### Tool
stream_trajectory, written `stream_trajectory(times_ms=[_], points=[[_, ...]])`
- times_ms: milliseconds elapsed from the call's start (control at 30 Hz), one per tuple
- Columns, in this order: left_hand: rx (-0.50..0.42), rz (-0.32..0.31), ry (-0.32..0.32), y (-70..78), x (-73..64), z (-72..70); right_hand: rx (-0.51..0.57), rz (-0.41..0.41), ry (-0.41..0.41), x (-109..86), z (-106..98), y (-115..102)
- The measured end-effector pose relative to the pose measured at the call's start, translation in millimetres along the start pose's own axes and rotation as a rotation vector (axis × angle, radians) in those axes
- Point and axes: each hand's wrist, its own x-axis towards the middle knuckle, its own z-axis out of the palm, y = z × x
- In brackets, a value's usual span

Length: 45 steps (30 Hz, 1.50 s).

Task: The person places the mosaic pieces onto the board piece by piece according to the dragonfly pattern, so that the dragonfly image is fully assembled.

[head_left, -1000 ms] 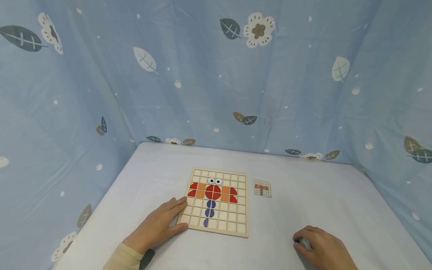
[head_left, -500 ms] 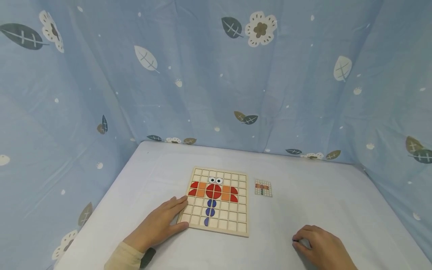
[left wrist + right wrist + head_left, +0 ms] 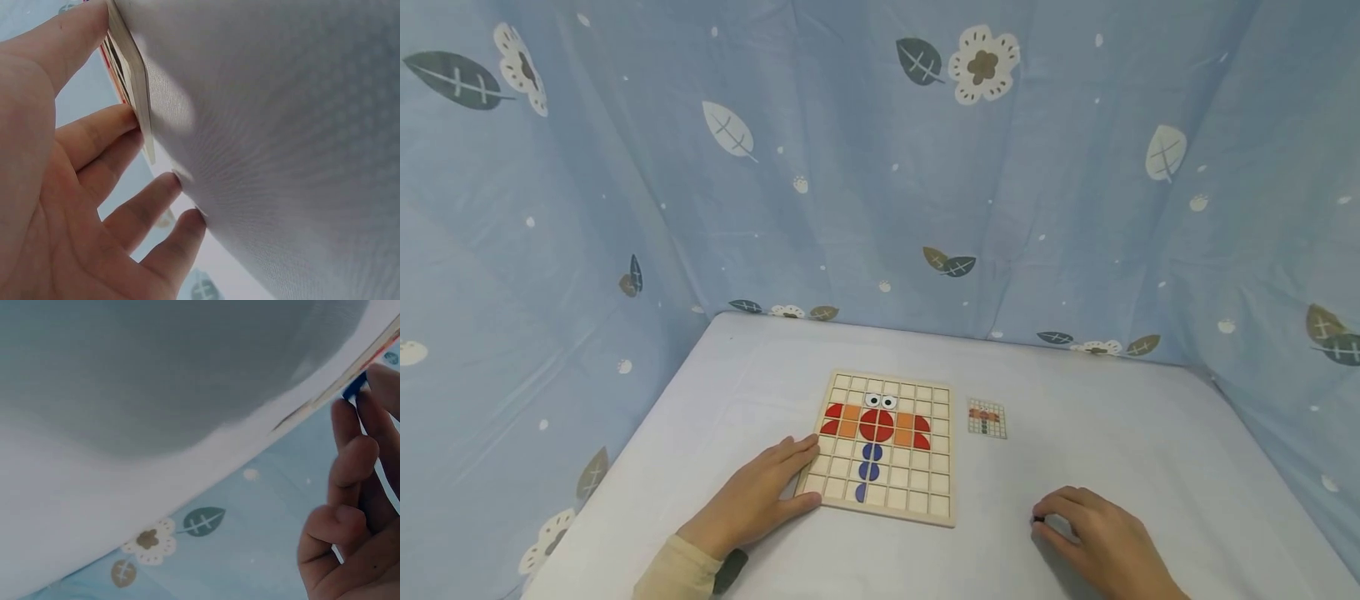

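Observation:
A square wooden grid board (image 3: 895, 487) lies on the table, its inset pieces forming a figure: white eye pieces (image 3: 881, 402), a red circle (image 3: 877, 426), orange squares, red quarter pieces at the sides and blue half-circles (image 3: 869, 472) down the middle. At the board's lower left corner rests my left hand (image 3: 760, 496), thumb on the front edge and fingers extended along the left side; the left wrist view shows fingertips against the wooden rim (image 3: 139, 81). To the right, my right hand (image 3: 1101, 533) pinches a small blue piece (image 3: 355, 385) between thumb and fingers, its shape mostly hidden.
Right of the board lies a small pattern card (image 3: 987, 418) printed with a similar figure on a grid. A white cloth covers the table (image 3: 1150, 433). Blue printed curtains (image 3: 850, 208) enclose the back and both sides.
My right hand has moved a little left and away from me, still pinching the blue piece. My left hand stays in place at the board's corner.

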Motion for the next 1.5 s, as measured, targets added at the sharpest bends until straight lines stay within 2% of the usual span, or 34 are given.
stream_trajectory(times_ms=[100, 167, 267, 433, 667, 967, 1133, 1300, 1367, 1500], points=[[-0.003, -0.007, -0.005, 0.5, 0.0, 0.0, 0.013, -0.14, 0.156, 3.9, 1.7, -4.2], [-0.004, -0.013, -0.01, 0.8, -0.1, -0.1, 0.042, -0.214, 0.23, 8.3, 1.7, -8.0], [-0.01, -0.018, -0.011, 1.1, -0.1, -0.4, 0.101, -0.273, 0.294, 16.1, 0.3, -16.7], [-0.015, -0.02, -0.012, 0.9, 0.0, 0.0, 0.221, -0.357, 0.347, 28.6, 0.1, -32.4], [-0.017, -0.016, -0.016, 0.0, 0.1, 0.6, 0.303, -0.436, 0.35, 46.5, 10.6, -54.3], [-0.024, -0.017, -0.026, -0.1, 1.2, 0.6, 0.282, -0.492, 0.34, 67.7, 20.3, -80.8], [-0.018, -0.02, -0.021, 0.2, 1.0, 0.1, 0.321, -0.486, 0.37, 79.1, 17.3, -91.8], [-0.02, -0.027, -0.016, 0.0, 0.4, -0.2, 0.349, -0.554, 0.424, 91.7, 16.5, -104.9], [-0.017, -0.017, -0.01, -0.6, 0.3, 0.0, 0.335, -0.567, 0.417, 95.7, 17.8, -109.7], [-0.016, 0.001, -0.002, -1.0, 0.4, 0.0, 0.294, -0.556, 0.342, 101.2, 23.9, -117.9]])
